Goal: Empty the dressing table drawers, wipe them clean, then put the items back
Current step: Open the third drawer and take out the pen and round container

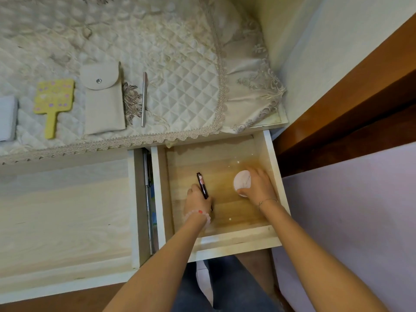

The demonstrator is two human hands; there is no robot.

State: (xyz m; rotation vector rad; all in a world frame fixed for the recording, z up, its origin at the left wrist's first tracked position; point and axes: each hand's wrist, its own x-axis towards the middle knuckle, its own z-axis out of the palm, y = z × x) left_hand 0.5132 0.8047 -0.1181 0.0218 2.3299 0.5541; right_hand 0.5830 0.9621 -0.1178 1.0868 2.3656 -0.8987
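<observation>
Left hand (198,202) grips pen (202,185); right hand (258,186) holds jar (242,183) in drawer (273,167).

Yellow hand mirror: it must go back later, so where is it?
Head view, upper left: the yellow hand mirror lies on the quilted tabletop cover, just left of the beige snap pouch.

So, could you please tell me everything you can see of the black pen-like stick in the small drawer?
The black stick is slim and glossy, plastic by its look, with a reddish band near its middle. Its far end points toward the back of the open wooden drawer, leaning slightly left. The left hand grips its near half.
</observation>
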